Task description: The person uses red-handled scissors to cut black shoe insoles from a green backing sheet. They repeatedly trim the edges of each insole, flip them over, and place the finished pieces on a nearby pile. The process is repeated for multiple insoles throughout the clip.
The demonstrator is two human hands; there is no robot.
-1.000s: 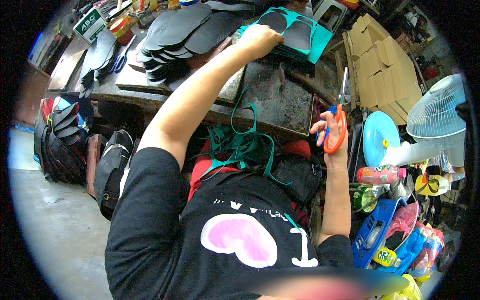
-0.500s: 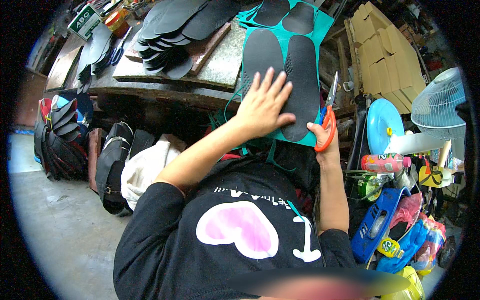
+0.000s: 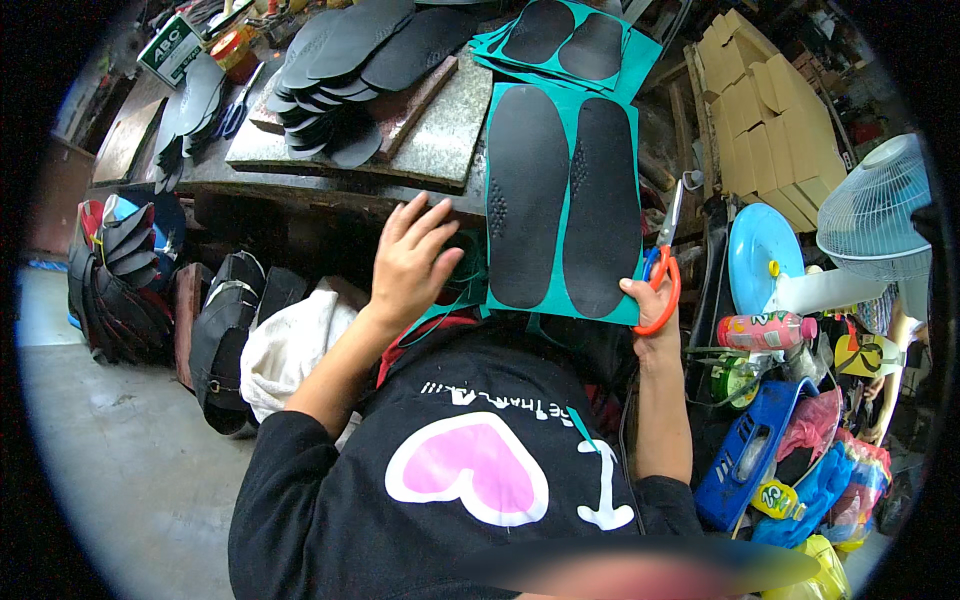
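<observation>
My right grip (image 3: pixel 655 300), closed round orange-handled scissors (image 3: pixel 667 243), thumb over the near corner of a teal sheet (image 3: pixel 557 285) with two black insoles (image 3: pixel 527 195), ahead-left; my left grip (image 3: pixel 410 250), loosely spread, seemingly empty; sheet best steadied flat, blades kept clear.

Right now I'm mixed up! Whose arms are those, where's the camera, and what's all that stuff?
There's no machine here, just a person's bare hands. A camera worn on their head looks down, and its very wide lens bends straight edges.

The right hand holds orange-handled scissors and the lower corner of a teal sheet with two black sole shapes on it. The left hand is open, holding nothing.

Beyond, boards on a dark bench carry a pile of black soles.
</observation>
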